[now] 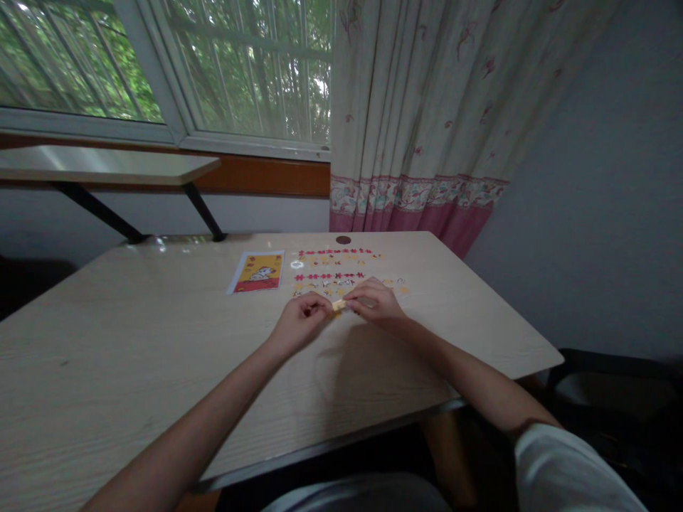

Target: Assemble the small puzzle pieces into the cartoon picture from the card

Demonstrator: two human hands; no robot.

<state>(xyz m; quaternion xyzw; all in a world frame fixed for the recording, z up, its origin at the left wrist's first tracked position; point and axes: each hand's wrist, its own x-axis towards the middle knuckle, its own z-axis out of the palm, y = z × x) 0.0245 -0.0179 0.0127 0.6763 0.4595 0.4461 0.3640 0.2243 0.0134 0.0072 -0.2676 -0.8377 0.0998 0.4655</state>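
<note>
A small yellow puzzle piece (339,305) is held just above the table, between my two hands. My left hand (303,318) pinches its left end with thumb and forefinger. On the right end, the fingers of my right hand (375,301) are closed. Whether it is one piece or two joined ones, I cannot tell. Beyond the hands lie rows of loose puzzle pieces: a red row (329,276) in front, another red row (335,251) farther back, and yellow and white ones (326,283) among them. My right hand partly hides the nearest pieces.
Left of the pieces lies a picture sheet (260,272) with a white animal on yellow and red. A round dark cap (343,240) sits near the back edge of the wooden table (160,370). A raised shelf (107,165) stands at back left; a curtain (416,142) hangs behind.
</note>
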